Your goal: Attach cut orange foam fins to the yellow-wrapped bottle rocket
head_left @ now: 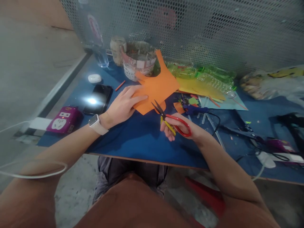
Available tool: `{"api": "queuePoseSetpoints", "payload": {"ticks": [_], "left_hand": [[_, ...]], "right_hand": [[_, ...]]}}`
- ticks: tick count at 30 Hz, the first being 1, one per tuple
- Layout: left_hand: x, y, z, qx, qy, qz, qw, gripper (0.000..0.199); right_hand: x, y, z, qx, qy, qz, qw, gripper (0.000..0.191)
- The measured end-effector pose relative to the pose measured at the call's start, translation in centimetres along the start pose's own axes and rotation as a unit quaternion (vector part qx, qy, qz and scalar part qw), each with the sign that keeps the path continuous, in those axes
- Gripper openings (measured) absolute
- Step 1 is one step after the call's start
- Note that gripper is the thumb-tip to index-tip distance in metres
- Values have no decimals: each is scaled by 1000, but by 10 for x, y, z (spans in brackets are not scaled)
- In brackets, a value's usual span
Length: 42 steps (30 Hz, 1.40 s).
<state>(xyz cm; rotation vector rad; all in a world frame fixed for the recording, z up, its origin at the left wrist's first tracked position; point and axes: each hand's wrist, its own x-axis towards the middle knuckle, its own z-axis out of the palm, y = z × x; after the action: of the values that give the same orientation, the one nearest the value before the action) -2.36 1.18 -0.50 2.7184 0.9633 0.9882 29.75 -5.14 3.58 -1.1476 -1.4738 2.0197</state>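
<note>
An orange sheet of paper [160, 85] with a curved cut-out along its top edge lies over the middle of the blue table. My left hand [125, 104], with a white watch on the wrist, holds the sheet at its left side, thumb on top. Scissors [162, 114] with one red and one yellow handle are in my right hand [174, 125], their blades slightly apart and pointing up-left near the sheet's lower right edge. A smaller orange piece [179, 107] rests to the right of the blades.
A basket [140, 61], a jar [117, 50] and a plastic bottle [101, 53] stand behind. Left are a phone [98, 98], a white case [94, 78] and a purple socket block [64, 119]. Right are green bottles [209, 77], a glue gun [196, 110], cables and a plastic bag [268, 84].
</note>
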Motion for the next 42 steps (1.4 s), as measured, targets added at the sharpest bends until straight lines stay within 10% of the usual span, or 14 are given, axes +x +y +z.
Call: {"api": "queuePoseSetpoints", "payload": {"ticks": [28, 36, 42], "left_hand": [[4, 10, -3, -47, 18, 98, 994, 52], [6, 18, -11, -83, 37, 28, 995, 48], [8, 7, -17, -171, 132, -163, 963, 34]], "right_hand": [[5, 10, -1, 42, -33, 13, 998, 68], [8, 13, 3, 37, -22, -8, 999, 68], [9, 13, 7, 35, -6, -17, 999, 71]]}}
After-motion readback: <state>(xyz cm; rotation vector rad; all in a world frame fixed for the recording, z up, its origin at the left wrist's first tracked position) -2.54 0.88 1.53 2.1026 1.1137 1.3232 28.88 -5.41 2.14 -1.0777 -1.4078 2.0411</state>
